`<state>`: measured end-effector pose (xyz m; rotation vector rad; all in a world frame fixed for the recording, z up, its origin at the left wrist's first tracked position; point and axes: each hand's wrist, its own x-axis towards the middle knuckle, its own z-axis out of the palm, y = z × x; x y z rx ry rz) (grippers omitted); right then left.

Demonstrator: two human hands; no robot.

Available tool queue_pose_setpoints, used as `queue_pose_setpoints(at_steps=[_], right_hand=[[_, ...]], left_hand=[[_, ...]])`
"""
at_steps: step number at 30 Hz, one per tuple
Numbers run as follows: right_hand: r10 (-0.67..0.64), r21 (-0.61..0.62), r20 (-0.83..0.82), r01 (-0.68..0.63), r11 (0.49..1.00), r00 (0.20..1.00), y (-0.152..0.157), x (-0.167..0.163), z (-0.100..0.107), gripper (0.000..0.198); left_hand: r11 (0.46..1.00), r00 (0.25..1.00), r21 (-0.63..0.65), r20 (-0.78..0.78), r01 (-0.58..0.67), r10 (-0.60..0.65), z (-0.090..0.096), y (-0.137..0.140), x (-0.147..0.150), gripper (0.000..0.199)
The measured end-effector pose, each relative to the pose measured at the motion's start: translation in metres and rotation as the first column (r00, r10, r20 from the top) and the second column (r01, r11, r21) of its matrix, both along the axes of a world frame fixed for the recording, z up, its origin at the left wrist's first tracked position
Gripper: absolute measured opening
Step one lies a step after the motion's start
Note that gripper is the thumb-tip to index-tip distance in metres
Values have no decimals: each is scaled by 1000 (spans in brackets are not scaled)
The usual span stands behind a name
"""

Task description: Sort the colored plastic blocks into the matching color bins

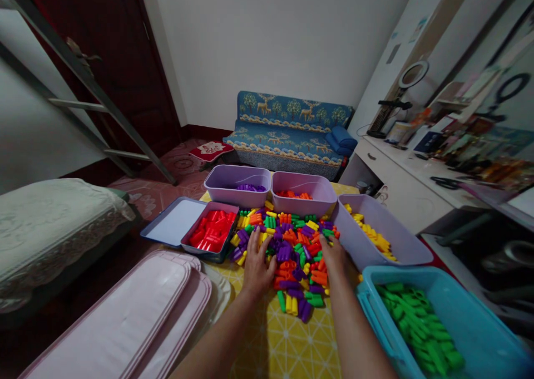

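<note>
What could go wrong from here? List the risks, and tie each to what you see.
1. The left hand and right hand are at the loose mixed pile; a broad sweep might scatter it.
2. Orange pieces in the back right bin and the boxed red pieces look close in colour, so they could be confused.
3. The open teal bin stands beside the right forearm; a bump might jostle its green pieces.
</note>
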<state>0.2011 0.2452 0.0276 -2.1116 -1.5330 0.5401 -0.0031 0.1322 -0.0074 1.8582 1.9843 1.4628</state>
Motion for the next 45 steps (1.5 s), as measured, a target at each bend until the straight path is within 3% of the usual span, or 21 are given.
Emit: queue_pose_setpoints(at_steps=[4, 7, 11, 14, 17, 21, 24, 26, 29, 34, 38, 41, 45], right_hand=[[148, 69, -31, -146, 987, 988, -5, -36, 3, 59], [301, 179, 22, -300, 937, 953, -21, -70, 4, 50], [500, 349, -62, -451, 822, 864, -41, -101, 7, 52], [621, 510, -186, -465, 723, 762, -51, -98, 12, 48], [560, 620, -196, -341, 707, 805, -63, -70, 13, 40], [260, 677, -19, -179, 714, 965, -89, -20, -8, 46], [117, 606, 106, -158, 780, 987, -109, -3, -35, 65], [103, 563, 151, -171, 809, 983, -115, -5, -51, 73], [142, 570, 109, -179, 802, 984, -104, -19, -63, 75], [172, 629, -13, -126, 768, 985, -48, -37, -57, 72], [213, 627, 22, -179, 758, 977, -12, -35, -48, 66], [228, 613, 122, -254, 748, 966, -5, -25, -49, 66], [172, 573, 181, -247, 782, 968, -9, -12, -60, 70]], left_hand=[[1000, 1000, 8, -4, 4, -4, 0, 1, 0, 58], [1000, 1000, 1, -10, 14, -14, -1, 1, -1, 58], [1000, 1000, 26, -7, 12, -12, -5, 3, -2, 56], [998, 1000, 61, -17, 16, -15, -7, 3, -2, 47], [998, 999, 57, -32, 23, -22, -7, 3, -2, 47], [999, 999, 35, -33, 18, -17, -6, 2, -2, 50], [1000, 999, 23, -33, 18, -17, -6, 2, -1, 50], [1000, 999, 19, -29, 16, -16, -5, 1, -1, 49], [1000, 999, 21, -27, 19, -19, -5, 1, -2, 49], [1000, 999, 23, -33, 13, -12, -7, 2, -2, 52], [1000, 1000, 27, -28, 12, -11, -8, 2, -2, 52], [1000, 1000, 12, -24, 14, -14, -6, 1, -2, 52], [1000, 1000, 11, -26, 12, -12, -6, 1, -2, 52]])
